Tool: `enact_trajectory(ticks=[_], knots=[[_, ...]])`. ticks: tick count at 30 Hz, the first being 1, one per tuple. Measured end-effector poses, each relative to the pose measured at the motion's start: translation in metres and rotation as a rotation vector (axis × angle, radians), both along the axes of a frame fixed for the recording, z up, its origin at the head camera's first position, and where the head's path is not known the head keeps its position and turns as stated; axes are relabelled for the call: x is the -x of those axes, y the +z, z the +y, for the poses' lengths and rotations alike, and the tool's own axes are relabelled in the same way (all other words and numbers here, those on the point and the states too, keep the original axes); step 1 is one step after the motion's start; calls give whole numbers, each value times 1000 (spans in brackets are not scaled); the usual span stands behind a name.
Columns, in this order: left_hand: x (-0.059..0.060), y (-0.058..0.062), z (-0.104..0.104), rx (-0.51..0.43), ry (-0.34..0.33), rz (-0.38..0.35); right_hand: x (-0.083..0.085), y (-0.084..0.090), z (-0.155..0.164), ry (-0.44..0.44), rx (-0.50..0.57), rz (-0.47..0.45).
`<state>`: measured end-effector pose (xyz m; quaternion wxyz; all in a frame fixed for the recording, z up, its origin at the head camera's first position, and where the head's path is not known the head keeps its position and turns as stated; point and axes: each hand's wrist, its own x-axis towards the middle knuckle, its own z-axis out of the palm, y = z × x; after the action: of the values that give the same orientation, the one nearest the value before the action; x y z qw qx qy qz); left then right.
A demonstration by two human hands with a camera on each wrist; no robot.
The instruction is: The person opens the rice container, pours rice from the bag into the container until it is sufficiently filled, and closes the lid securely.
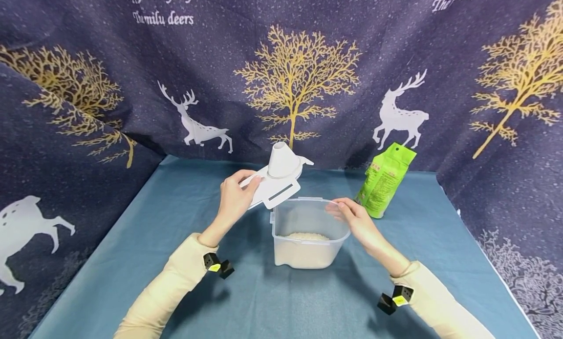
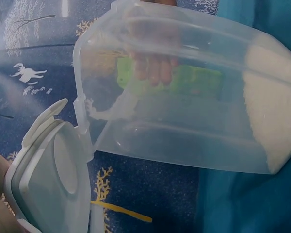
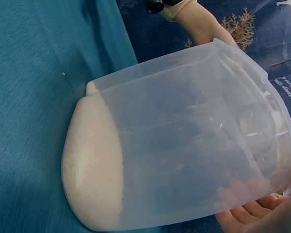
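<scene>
My left hand held the white lid by its near end, my thumb laid on the upper face and my fingers around the edge, so the grip was narrow. A cone-shaped spout stood up from the lid past my fingertips, and a slotted handle stuck out from its side, toward my right hand. I had the lid tilted, just above the left corner of the clear container; whether the two touched there I could not tell.

The container stood upright between my hands, its mouth open, with its right side against my right hand. That hand held it by the upper part, thumb at the rim and fingers lying along the outside of the wall, showing through the plastic. White grains filled the bottom of it, below the level of both hands.

Just beyond my right hand, a bright green bag leaned to the right, near the container but apart from it. Under my hands spread a blue cloth, and past them hung a dark backdrop with yellow trees and white deer. Behind each hand, a cream sleeve carried a small black camera at the wrist
</scene>
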<state>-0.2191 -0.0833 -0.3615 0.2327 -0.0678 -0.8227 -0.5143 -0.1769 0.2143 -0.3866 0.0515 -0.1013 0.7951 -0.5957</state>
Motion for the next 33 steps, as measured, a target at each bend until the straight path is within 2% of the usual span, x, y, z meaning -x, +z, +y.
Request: enact_trajectory(ticks=[18,28,33], knots=[[4,-7,-17,25,68,-107,1,-3,1,-2,-9,-5],[10,-18,-28,50,102,-196,0,-2,1,12,-11,-37],[13,-21,-34,51,94,-223,0,-1,2,15,-7,-38]])
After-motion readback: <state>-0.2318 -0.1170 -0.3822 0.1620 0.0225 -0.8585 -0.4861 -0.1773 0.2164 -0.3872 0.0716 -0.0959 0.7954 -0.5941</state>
